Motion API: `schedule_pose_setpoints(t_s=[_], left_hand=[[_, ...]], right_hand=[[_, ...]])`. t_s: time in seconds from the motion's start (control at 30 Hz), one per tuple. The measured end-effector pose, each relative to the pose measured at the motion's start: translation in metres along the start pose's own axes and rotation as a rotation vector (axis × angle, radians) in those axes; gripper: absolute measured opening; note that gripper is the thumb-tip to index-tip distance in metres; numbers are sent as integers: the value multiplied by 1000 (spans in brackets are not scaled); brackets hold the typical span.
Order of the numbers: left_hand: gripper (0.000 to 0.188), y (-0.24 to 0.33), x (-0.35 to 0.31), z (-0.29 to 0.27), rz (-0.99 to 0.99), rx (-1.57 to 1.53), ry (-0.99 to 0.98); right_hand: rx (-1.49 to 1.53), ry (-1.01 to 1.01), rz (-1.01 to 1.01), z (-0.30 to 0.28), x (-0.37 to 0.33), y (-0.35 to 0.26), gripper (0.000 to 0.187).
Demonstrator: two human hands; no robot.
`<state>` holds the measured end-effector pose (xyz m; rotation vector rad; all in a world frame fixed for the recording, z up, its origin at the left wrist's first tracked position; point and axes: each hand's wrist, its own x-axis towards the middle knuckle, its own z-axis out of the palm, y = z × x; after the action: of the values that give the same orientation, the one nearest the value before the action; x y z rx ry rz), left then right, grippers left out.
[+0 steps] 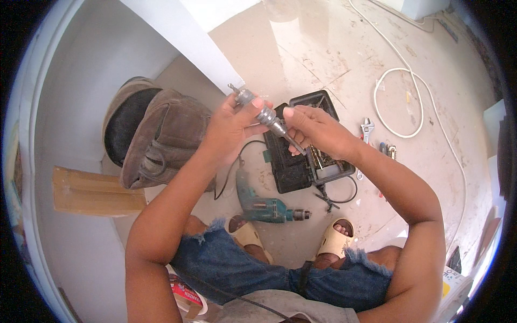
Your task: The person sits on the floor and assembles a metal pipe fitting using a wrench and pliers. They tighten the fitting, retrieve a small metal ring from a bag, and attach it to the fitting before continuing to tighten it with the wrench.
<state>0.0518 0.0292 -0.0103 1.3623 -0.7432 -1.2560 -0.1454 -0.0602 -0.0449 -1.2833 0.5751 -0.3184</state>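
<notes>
Both hands up at chest height on metal fitting; left hand clenched round its upper end, right hand pinching lower shaft with fingertips; fitting tilted, hanging above open black toolbox on floor; teal drill between sandals; wrench near white cable; brown bag at left
</notes>
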Motion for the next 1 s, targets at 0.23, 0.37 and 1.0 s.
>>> schedule_pose_setpoints(t_s=[0.23,0.37,1.0], left_hand=[[40,-6,-1,11,-10,104,69],[48,-8,-5,13,-19,-25,3],[44,-19,-7,0,-419,-106,2]], right_hand=[[-512,139,-338,-3,-5,13,37],[-98,-15,-183,-2,-5,11,28],[-987,511,668,-210,-29,212,54]])
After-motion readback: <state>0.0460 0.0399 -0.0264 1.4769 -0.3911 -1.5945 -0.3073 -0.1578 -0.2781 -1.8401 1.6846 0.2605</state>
